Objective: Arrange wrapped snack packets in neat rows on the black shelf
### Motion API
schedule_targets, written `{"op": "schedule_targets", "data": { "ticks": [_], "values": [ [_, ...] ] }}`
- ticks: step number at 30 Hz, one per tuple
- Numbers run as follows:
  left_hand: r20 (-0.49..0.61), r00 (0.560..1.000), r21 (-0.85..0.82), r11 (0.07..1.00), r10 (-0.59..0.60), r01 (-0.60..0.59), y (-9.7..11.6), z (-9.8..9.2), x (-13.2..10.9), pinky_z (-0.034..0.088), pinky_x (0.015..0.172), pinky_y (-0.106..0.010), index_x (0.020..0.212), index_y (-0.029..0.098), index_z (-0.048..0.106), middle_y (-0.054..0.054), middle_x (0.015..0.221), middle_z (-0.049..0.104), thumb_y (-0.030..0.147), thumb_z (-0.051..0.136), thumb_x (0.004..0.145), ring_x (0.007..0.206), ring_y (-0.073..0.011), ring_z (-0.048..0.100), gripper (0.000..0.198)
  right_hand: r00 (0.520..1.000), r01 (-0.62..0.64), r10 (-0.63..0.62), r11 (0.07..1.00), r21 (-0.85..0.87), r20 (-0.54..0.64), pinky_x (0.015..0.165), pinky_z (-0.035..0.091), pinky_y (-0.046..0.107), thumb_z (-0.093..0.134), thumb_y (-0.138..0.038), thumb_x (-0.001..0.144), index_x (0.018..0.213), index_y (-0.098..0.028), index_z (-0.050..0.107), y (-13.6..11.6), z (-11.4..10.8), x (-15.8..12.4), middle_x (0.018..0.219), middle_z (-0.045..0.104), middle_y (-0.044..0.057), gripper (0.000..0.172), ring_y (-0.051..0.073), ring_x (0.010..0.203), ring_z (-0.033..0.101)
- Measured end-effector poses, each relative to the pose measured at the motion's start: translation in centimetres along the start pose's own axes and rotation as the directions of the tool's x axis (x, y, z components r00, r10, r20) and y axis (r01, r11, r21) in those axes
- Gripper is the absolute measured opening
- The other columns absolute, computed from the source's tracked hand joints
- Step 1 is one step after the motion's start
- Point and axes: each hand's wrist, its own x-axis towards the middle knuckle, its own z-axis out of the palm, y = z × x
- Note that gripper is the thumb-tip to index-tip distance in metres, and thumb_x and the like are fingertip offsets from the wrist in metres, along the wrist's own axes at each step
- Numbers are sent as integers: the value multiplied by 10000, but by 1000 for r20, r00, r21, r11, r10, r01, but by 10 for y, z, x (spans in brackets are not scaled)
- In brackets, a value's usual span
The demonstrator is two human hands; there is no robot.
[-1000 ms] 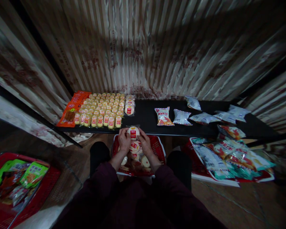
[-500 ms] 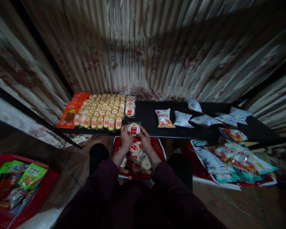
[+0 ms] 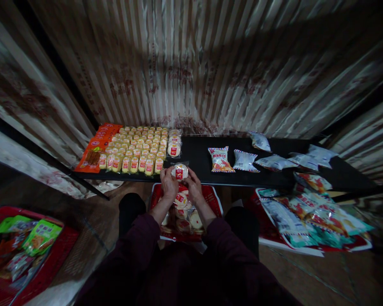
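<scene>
A round white packaged cake with a red label (image 3: pixel 180 172) is held between both hands over the front edge of the black shelf (image 3: pixel 193 155). My left hand (image 3: pixel 170 185) grips its left side, and my right hand (image 3: pixel 194 187) grips its right side. Below them, a red basket (image 3: pixel 215 197) holds several similar round packets (image 3: pixel 196 219). Behind the held cake, a short column of the same round packets (image 3: pixel 174 144) lies on the shelf. Rows of small yellow packaged cakes (image 3: pixel 135 163) stand to its left.
An orange bag (image 3: pixel 94 146) lies at the shelf's left end. Blue-and-white snack bags (image 3: pixel 245 160) and a red-and-white one (image 3: pixel 221 159) lie to the right. Filled red baskets stand at lower left (image 3: pixel 67 244) and lower right (image 3: pixel 260 212). A striped curtain (image 3: pixel 178 63) hangs behind.
The cake between my hands has tilted slightly, and its label has shifted a little lower. Both hands have stayed nearly in place.
</scene>
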Motion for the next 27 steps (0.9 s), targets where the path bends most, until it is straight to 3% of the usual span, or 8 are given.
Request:
{"op": "schedule_targets", "data": {
  "ticks": [4,9,14,18,21,27],
  "values": [
    [24,1000,10,1000,19,-19,5,0,1,453,967,-335,1012,168,664,-84,988,555,-38,424,718,999,-189,554,432,1000,24,-24,1000,12,-1,661,502,282,626,-274,603,1082,-190,665,-2,1,1,912,713,14,488,167,729,610],
    [28,1000,9,1000,10,-11,11,3,1,435,991,-349,976,162,676,-96,1019,550,19,463,753,1035,-202,538,339,999,47,-47,999,-9,-11,680,499,277,632,-278,605,1065,-183,665,-8,3,1,918,716,12,470,169,752,613],
    [89,995,-41,998,-37,41,16,3,0,399,1033,-346,1054,146,663,-115,1102,559,143,471,826,1085,-206,525,298,990,137,-134,987,-80,51,914,479,339,643,-317,662,1138,-194,635,-15,6,-2,1132,688,38,492,220,1044,604],
    [125,991,-152,986,-49,68,17,2,2,392,1037,-342,1051,143,653,-109,1085,605,210,425,876,1069,-192,544,295,975,220,-207,954,-204,84,1037,404,365,617,-359,727,1197,-188,606,-13,6,-1,1229,640,66,500,222,1145,564],
    [150,986,-256,961,-70,107,17,2,3,406,1015,-342,1044,168,646,-94,1081,628,259,434,887,1068,-186,555,279,952,306,-289,883,-356,102,1054,385,390,581,-353,768,1217,-195,597,-10,6,1,1247,619,82,476,223,1151,552],
    [177,974,-435,877,-142,206,15,5,3,445,920,-336,1051,182,624,-81,1055,653,327,558,827,975,-194,592,275,867,485,-440,639,-596,235,988,435,434,543,-276,806,1225,-207,590,-7,8,-2,1212,596,115,428,243,1103,535]
  ]
}}
